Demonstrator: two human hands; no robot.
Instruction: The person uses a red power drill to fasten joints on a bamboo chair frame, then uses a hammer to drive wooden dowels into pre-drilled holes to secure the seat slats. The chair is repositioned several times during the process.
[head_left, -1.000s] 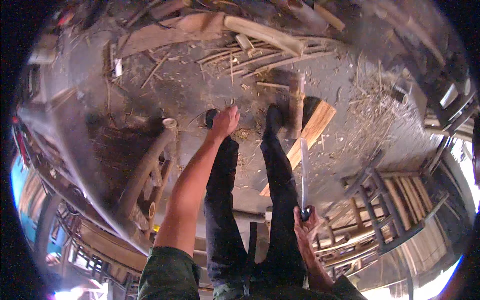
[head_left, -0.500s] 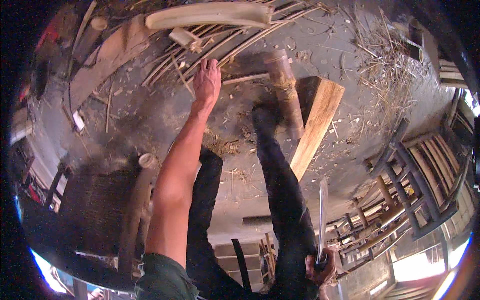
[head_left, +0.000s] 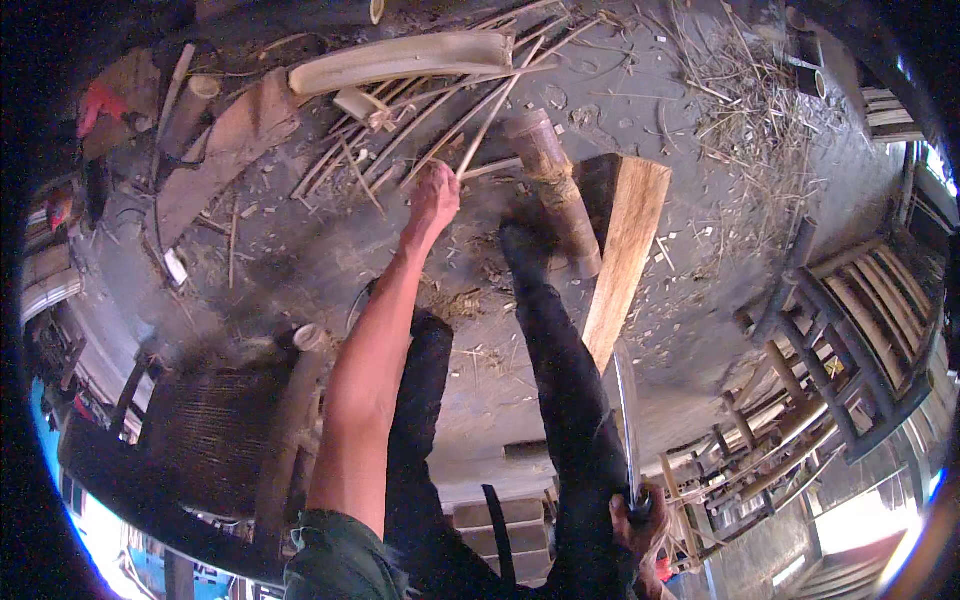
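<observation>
My left hand point(head_left: 436, 203) reaches out over the floor, its fingers closed around the near end of a thin bamboo strip point(head_left: 498, 113). That strip slants away to the upper right, across a pile of similar strips point(head_left: 425, 132). Low on the right, beside my right thigh, my right hand point(head_left: 643, 530) grips the dark handle of a long knife point(head_left: 628, 420), its blade pointing up and away. Between the two hands lie a round bamboo-like piece point(head_left: 575, 222) with a fibrous band around it and a squared wooden block point(head_left: 632, 245).
A split bamboo length point(head_left: 400, 63) lies beyond the strips. Shavings and a heap of thin scraps point(head_left: 750, 125) litter the floor at the far right. A wooden chair-like frame point(head_left: 850, 340) stands on the right, a dark woven seat point(head_left: 215, 430) on the left. A flat board point(head_left: 230, 145) lies far left.
My left hand has drawn back slightly and closed on a bamboo strip, which now slants up over the pile. The knife in my right hand has shifted slightly left.
</observation>
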